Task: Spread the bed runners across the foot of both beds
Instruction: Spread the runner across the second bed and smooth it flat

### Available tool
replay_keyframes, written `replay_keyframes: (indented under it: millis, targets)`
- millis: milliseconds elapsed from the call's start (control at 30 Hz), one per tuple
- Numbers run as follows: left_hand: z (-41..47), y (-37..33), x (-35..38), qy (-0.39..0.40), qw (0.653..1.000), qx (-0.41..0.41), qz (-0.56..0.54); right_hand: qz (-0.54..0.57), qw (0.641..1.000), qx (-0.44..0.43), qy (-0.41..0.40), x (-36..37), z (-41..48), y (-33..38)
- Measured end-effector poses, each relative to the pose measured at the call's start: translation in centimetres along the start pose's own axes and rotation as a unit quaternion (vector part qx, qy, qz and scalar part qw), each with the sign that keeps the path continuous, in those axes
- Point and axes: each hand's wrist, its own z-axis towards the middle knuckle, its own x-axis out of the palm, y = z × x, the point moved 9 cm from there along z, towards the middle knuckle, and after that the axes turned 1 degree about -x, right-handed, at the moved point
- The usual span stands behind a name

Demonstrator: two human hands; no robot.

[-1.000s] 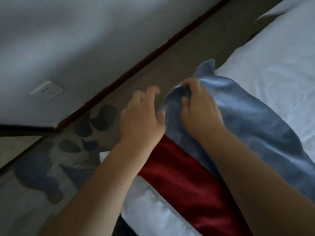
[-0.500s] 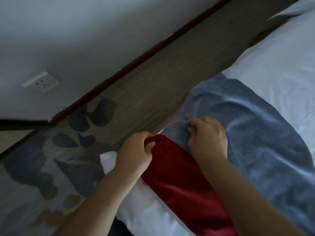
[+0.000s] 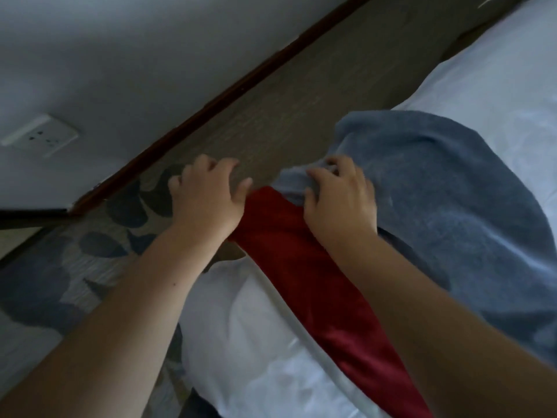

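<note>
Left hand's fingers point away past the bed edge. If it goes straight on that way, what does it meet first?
Likely nothing on the bed: ahead of the left hand lies the grey-brown wood-look floor, then the dark reddish skirting board. Depth is unclear.

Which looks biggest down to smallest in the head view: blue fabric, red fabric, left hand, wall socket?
1. blue fabric
2. red fabric
3. left hand
4. wall socket
The socket is farther off than the hand, so that last pair holds for the picture only.

Red runner [image 3: 316,282]: lower end off-frame
</note>
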Motion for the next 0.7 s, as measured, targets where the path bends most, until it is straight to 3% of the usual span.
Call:
replay_keyframes:
  millis: [167, 300, 433, 567, 700]
  targets:
    - [-4.7, -3.1, 5.5, 0.117, 0.983, 0.055, -0.131, -0.027, 0.999, -0.023, -0.019, 1.1, -3.2, -0.4]
    - [-8.6, -6.9, 7.8, 0.16, 0.962, 0.117, -0.19, -0.015, 0.999, -0.01, -0.049, -0.4, -3.7, -2.2]
    - [-9.7, -7.3, 7.4, 0.116, 0.973, 0.105, -0.17, -0.058, 0.993, 0.042, -0.089, -3.5, -1.5, -5.9]
    - [-8.7, -7.0, 5.8, 0.101, 0.969, 0.11, -0.197, 0.006, 0.986, 0.128, -0.103, -6.6, 2.7, -11.1]
    - [-8.1, -7.5, 4.8, 0.11, 0.969, 0.139, -0.174, -0.028, 0.983, 0.175, -0.052, -6.9, 7.2, -13.9]
